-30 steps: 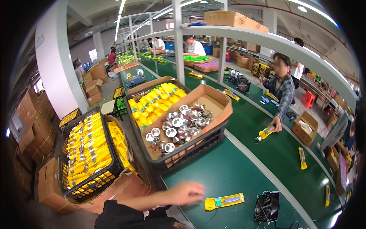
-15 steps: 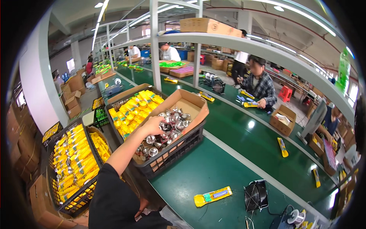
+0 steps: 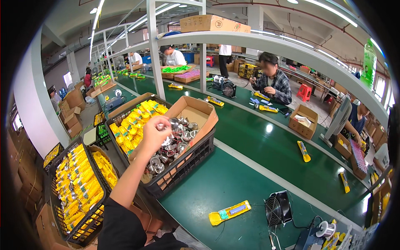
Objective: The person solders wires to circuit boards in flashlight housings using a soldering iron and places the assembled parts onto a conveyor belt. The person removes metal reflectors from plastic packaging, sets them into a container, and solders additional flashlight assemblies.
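Note:
My left hand (image 3: 155, 134) reaches up from the lower left over an open cardboard box (image 3: 199, 111) that sits in a black crate (image 3: 188, 163). The box holds several shiny round metal parts (image 3: 180, 142). My fingers are closed on one small shiny metal part (image 3: 161, 126), held just above the pile. The forearm is bare and the upper arm wears a black sleeve. My right hand is out of sight. A yellow flat device with a blue panel (image 3: 230, 211) lies on the green table (image 3: 208, 191) near me.
Yellow pieces (image 3: 135, 121) fill the crate's left half, and another black crate of yellow pieces (image 3: 77, 189) stands lower left. A small black fan (image 3: 278, 207) and a wire spool (image 3: 326, 229) sit at the right. A person in a plaid shirt (image 3: 275, 83) works across the belt.
My left hand left the table beside the yellow device, rose into the box of metal parts, and now holds one part above the pile. The view has swung left.

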Motion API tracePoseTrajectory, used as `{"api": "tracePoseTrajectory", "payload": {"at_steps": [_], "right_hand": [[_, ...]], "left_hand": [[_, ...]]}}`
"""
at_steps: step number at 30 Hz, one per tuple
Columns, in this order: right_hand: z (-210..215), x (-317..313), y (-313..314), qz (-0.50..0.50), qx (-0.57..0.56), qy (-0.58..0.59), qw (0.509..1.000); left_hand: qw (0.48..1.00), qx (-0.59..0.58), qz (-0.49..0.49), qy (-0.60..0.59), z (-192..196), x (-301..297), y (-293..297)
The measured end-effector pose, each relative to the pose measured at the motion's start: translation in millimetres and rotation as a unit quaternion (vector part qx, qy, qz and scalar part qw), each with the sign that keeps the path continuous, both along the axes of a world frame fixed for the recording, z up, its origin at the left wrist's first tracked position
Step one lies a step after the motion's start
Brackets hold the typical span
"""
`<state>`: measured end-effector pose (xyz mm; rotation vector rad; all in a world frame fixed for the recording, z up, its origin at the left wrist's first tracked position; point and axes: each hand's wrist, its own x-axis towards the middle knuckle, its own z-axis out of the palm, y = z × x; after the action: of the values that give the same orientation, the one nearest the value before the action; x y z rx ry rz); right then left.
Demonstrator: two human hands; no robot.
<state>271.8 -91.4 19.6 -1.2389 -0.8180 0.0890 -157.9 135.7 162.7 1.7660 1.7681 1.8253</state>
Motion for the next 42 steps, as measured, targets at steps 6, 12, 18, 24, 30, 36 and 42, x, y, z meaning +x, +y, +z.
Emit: {"api": "tracePoseTrajectory", "payload": {"at_steps": [6,12,18,24,30,36,42], "right_hand": [[0.2,-7.1,2.1,0.011,0.036,-0.018,0.999],[9.3,-14.7,7.9,0.03,0.023,-0.003,0.999],[11.6,-10.9,6.8,-0.001,0.005,-0.041,0.999],[6.4,-8.0,-4.6,0.04,-0.09,0.123,0.987],[-21.8,2.6,-19.8,0.061,-0.054,0.039,0.996],[12.4,-20.3,-7.1,0.019,-0.142,-0.201,0.969],[40.0,-41.9,0.1,0.004,-0.162,-0.084,0.983]], "left_hand": [[0.989,-0.022,-0.137,0.055,-39.0,95.9,-41.3],[0.967,-0.182,-0.177,0.035,-149.2,95.3,-21.6],[0.944,-0.209,-0.15,0.205,-124.1,84.1,-26.2],[0.963,-0.197,-0.084,0.165,-92.9,86.6,-55.1],[0.954,-0.189,-0.123,0.196,-108.3,89.0,-49.5],[0.88,-0.176,-0.225,0.379,-114.0,90.2,-14.6],[0.831,-0.318,-0.282,0.359,-122.5,94.7,9.6]]}}
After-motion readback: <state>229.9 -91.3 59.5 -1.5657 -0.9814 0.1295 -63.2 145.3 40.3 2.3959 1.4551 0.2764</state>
